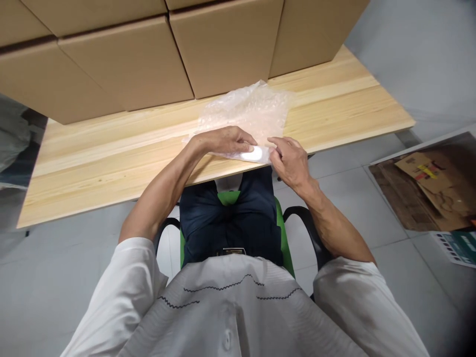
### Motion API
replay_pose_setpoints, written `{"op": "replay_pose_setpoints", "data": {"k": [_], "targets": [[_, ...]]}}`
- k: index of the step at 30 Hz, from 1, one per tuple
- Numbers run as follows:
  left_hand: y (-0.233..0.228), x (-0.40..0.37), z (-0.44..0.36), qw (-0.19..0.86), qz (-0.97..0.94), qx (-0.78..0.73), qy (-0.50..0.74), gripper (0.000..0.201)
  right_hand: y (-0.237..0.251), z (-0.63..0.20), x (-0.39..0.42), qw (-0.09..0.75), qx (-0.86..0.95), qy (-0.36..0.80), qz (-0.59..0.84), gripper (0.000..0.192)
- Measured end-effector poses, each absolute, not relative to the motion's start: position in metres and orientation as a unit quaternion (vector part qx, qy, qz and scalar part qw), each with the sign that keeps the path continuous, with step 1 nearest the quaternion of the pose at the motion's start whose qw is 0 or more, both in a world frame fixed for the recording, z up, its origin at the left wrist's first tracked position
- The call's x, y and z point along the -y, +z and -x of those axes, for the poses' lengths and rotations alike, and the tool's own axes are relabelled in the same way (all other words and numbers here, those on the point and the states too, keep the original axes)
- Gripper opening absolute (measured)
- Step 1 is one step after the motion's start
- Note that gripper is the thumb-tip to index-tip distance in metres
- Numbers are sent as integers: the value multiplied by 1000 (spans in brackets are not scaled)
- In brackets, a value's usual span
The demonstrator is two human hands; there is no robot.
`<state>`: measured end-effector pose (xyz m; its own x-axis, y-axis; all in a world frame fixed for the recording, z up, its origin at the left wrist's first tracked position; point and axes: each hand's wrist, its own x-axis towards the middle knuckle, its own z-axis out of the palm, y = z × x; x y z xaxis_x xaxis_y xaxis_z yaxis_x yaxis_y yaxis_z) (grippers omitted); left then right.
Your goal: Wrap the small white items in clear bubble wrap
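Note:
A sheet of clear bubble wrap [245, 111] lies on the table, its far edge reaching toward the boxes. Along the near table edge the wrap is folded over a smooth, shiny white object [252, 153], whose kind I cannot make out. My left hand [234, 140] is closed on the folded wrap from the left, with the thumb against the white object. My right hand [291, 159] has curled fingers at the right end of the fold, thumb and forefinger gripping the wrap there. The palms of both hands are hidden.
Large cardboard boxes [226, 49] stand in a row along the back of the wooden table [345, 111]. Flattened cardboard [427, 183] lies at the right on the floor. I sit on a green chair [284, 243] with black armrests, close to the table edge.

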<state>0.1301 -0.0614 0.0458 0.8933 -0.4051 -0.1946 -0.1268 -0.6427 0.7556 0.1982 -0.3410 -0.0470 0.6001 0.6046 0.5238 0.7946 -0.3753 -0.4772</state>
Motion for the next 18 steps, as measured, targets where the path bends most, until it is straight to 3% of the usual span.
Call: {"op": "replay_pose_setpoints", "data": {"k": [5,11,18], "targets": [[42,59,-136,353,-918,110,-146,60,-34,-190,340,351,421,-162,821,54],[33,61,-136,341,-925,74,-150,72,-36,-170,311,330,539,-72,771,59],[49,56,-124,344,-921,64,-170,89,-50,-179,314,332,562,-77,754,54]]}}
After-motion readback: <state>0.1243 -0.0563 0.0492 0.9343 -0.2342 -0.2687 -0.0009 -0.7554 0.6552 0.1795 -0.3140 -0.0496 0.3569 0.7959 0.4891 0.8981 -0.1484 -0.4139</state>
